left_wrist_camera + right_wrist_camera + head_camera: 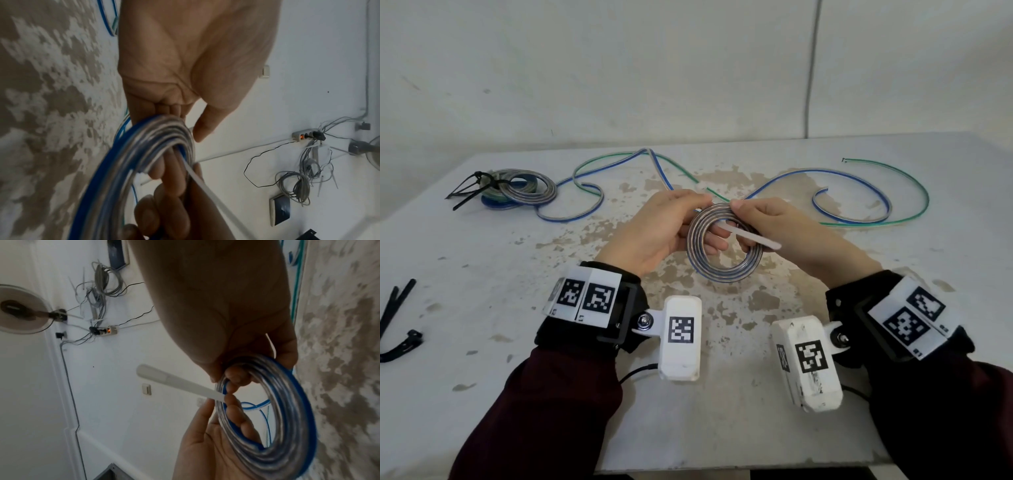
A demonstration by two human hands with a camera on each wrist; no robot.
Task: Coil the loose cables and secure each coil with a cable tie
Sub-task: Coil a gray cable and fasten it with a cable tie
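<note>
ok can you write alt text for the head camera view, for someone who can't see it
Two hands, the left hand and right hand, hold a coiled blue-and-clear cable above a worn white table, with a white cable tie threaded through the coil. Behind lie loose cables and, far left, finished coils with black ties.

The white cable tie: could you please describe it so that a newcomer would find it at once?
Start at the table and go to the two hands above its middle, which hold a coil between them. The white tie is the pale strip slanting across the coil's opening. The other ties are black and lie at the table's left side.
</note>
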